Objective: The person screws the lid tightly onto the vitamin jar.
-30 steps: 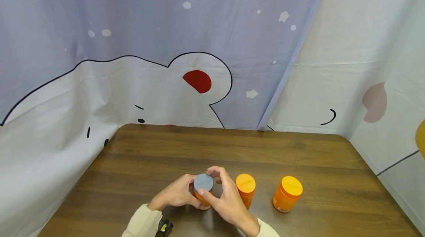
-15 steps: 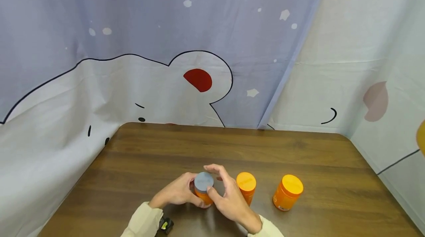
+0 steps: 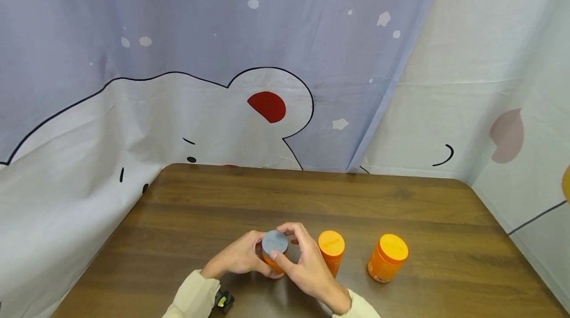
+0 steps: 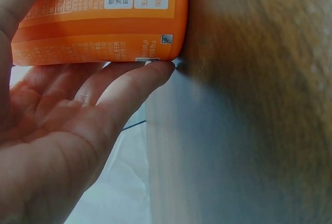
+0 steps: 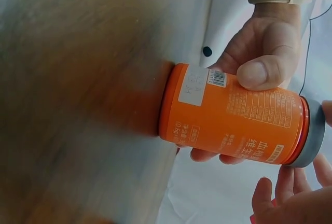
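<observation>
In the head view an orange jar (image 3: 272, 262) with a grey lid (image 3: 274, 242) stands on the wooden table. My left hand (image 3: 242, 254) grips the jar's body from the left, thumb on the near side. At the lid's right is my right hand (image 3: 307, 266), its thumb and fingertips pinching the rim. The right wrist view shows the printed jar (image 5: 233, 112) between the left thumb and fingers, and the grey lid (image 5: 311, 136) seated on top. In the left wrist view the jar's lower part (image 4: 98, 40) rests against the left hand (image 4: 62, 130); its lid is out of sight.
Just right of the right hand stands an orange jar with a yellow-orange lid (image 3: 331, 244), partly hidden by that hand. A similar jar (image 3: 386, 259) stands farther right. The table (image 3: 267, 194) meets a printed curtain (image 3: 200, 115) at the back.
Half a second ago the right thumb sat at the lid's right side with the fingers lifted; now the thumb and fingers are back around the rim. The left hand keeps its hold.
</observation>
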